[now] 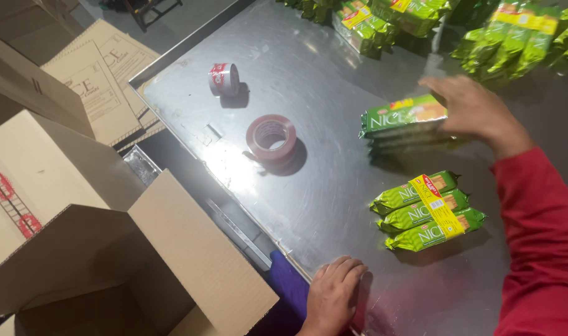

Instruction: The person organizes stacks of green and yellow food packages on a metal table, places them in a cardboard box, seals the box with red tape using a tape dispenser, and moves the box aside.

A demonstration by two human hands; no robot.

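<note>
1. Reaching across the metal surface (pixel 333 186), the right hand (pixel 473 112) lies with fingers spread on a stack of green biscuit packs (pixel 403 118); it presses on the right end of the stack rather than closing round it, and the arm behind it wears a red sleeve (pixel 539 249).
2. That stack lies on the right part of the surface, its top pack face up, with more packs blurred beneath it.
3. The left hand (pixel 333 295) rests palm down on the near edge of the surface, fingers together and slightly curled, holding nothing.
4. Between the two hands lies a banded bundle of three green packs (pixel 427 211), tied across by a yellow strip and well apart from either hand.
5. A roll of clear brownish tape (pixel 271 137) lies flat near the middle of the surface; a smaller roll of red-and-white printed tape (pixel 223 79) stands on its edge farther back, near the far left corner.
6. More green packs (pixel 514 37) are heaped along the far edge.
7. An open cardboard box (pixel 110 267) stands below the surface at the left, its flaps spread, with flat printed cartons (pixel 97 74) stacked behind it.
</note>
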